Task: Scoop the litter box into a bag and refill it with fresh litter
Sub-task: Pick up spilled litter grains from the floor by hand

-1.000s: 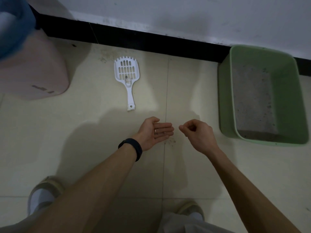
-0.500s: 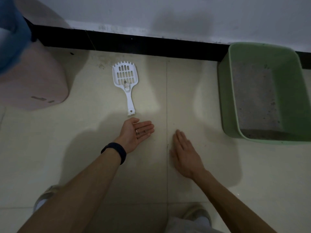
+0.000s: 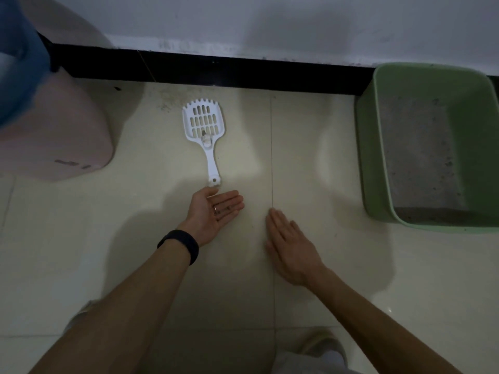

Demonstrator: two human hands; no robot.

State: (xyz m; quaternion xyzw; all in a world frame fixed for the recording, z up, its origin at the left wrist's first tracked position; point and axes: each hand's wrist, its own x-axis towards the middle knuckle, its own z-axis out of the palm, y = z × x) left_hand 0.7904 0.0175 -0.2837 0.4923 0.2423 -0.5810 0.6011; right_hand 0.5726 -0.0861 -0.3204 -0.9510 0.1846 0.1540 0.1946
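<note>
The pale tiled floor (image 3: 135, 238) fills most of the view. A big pink bin (image 3: 54, 130) sits in the upper left of the frame.

The green litter box (image 3: 368, 163) is on the right side, pushed up close to the wall (image 3: 243, 22), likely so it stays out of the way. Its long side runs from the top of the frame to the bottom. Only a thin grey layer of litter (image 3: 415, 157) lies in it, so it looks scooped and ready for fresh litter.

The white scoop (image 3: 207, 143) lies flat on the floor in the upper middle. Its long line runs up and down the frame, leaning a little. The slotted head points up at the wall and the handle end points down, just beside the thumb of the left hand (image 3: 213, 214), easy to pick up.

The left hand is spread open, palm up, like a little dish. It grips nothing. A few dark bits (image 3: 222, 210) rest on it; in this dim light they may be spilled litter. The right hand (image 3: 290, 247) is flat, palm down on the floor, fingers straight, gripping nothing, as if to sweep up crumbs
</note>
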